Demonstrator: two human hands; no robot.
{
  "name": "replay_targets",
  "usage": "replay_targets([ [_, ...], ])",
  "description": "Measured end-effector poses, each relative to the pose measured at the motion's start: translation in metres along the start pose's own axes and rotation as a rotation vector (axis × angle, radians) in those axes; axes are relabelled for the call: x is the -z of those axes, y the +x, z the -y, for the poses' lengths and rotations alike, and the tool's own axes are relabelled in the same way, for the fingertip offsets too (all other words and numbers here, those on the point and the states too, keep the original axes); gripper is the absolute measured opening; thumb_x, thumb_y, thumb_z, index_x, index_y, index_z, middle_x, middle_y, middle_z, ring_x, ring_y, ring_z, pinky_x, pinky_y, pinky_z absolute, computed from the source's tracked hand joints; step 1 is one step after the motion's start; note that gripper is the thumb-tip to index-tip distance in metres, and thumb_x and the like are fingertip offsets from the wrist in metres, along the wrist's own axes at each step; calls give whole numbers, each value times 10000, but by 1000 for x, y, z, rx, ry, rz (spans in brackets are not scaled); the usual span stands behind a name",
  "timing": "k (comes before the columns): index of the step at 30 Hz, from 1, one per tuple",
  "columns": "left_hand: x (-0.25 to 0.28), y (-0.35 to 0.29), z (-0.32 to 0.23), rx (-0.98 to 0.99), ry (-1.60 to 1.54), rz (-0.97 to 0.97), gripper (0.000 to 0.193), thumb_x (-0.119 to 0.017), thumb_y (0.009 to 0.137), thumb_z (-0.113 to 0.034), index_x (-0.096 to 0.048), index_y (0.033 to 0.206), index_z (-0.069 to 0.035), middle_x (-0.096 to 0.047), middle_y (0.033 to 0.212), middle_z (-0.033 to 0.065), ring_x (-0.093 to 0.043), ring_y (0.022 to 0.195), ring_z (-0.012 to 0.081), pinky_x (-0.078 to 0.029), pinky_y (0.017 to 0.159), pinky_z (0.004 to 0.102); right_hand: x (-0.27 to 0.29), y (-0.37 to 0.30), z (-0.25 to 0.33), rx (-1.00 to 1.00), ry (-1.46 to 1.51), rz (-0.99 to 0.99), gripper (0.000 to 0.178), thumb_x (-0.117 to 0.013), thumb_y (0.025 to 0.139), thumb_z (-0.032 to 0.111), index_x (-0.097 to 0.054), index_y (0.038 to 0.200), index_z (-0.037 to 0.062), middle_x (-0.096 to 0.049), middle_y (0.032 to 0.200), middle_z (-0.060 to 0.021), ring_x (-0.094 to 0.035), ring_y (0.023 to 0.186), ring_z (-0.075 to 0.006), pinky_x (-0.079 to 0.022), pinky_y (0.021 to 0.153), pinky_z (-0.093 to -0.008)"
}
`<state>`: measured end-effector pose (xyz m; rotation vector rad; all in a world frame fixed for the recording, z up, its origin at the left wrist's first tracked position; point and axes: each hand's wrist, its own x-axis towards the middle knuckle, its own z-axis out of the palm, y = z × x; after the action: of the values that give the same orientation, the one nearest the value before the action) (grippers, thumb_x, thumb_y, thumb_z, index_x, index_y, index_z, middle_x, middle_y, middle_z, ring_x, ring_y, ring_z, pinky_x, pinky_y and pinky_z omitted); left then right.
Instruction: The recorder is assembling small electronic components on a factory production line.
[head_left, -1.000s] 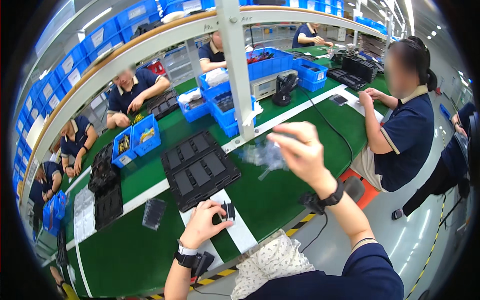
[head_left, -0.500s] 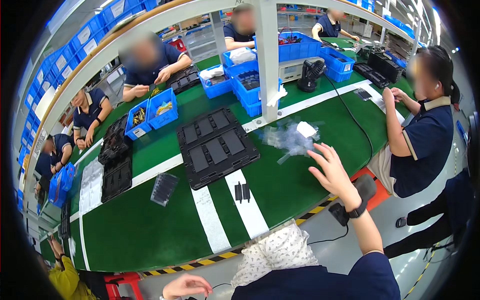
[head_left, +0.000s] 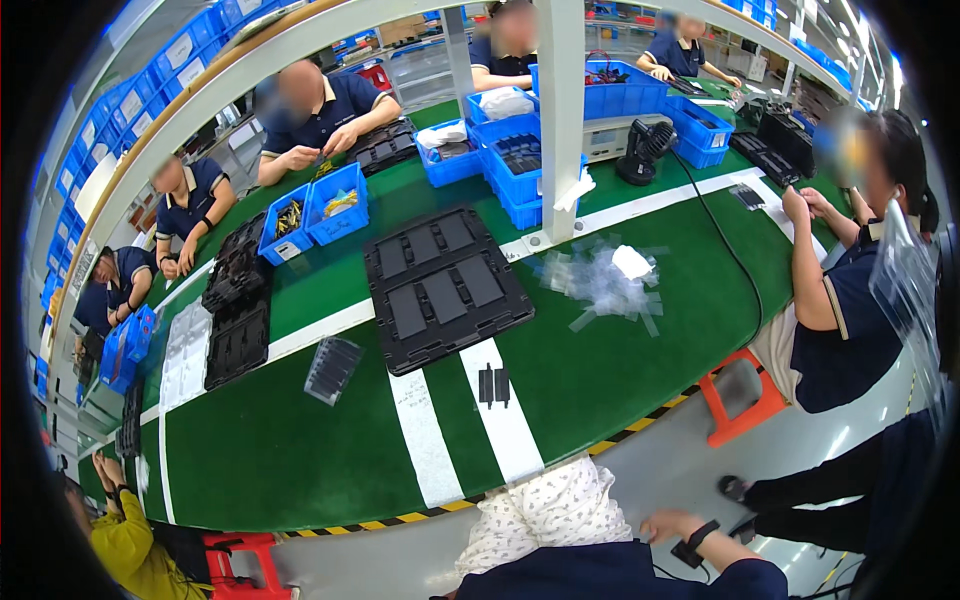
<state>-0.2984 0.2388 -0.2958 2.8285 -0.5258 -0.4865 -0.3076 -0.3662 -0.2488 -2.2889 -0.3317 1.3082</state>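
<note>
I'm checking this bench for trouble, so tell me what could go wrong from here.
The loose pile of clear plastic film pieces might scatter if the black desk fan blows on it; whether the fan is running cannot be told. The two slim black parts lie uncovered on a white strip and could be nudged out of place. The black cable crossing the green bench top might get snagged.
</note>
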Motion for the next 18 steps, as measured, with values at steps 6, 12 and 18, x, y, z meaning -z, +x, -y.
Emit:
replay_targets([
  [6, -9, -13, -6, 141, -114, 35, 125, -632, 767, -96, -596, 865, -26, -595, 729, 62, -551, 595, 129, -428, 560, 211, -39, 7, 26, -177, 2, 149, 512, -659, 639, 434, -574, 1028, 112, -604, 1014, -154, -551, 977, -322, -417, 829, -414],
  [12, -10, -16, -5, 240, -219, 96, 126, -630, 769, -107, -597, 861, -28, -599, 740, 63, -557, 612, 133, -436, 581, 219, -46, 15, 19, -198, 32, 150, 461, -633, 653, 400, -582, 1006, 108, -605, 1006, -159, -553, 976, -321, -419, 821, -410],
  [18, 9, -12, 13, 316, -282, 164, 127, -629, 770, -118, -599, 857, -30, -603, 751, 63, -564, 629, 137, -444, 602, 226, -75, 40, 18, -205, 104, 128, 412, -606, 667, 366, -591, 984, 104, -605, 998, -164, -555, 975, -319, -422, 813, -407],
])
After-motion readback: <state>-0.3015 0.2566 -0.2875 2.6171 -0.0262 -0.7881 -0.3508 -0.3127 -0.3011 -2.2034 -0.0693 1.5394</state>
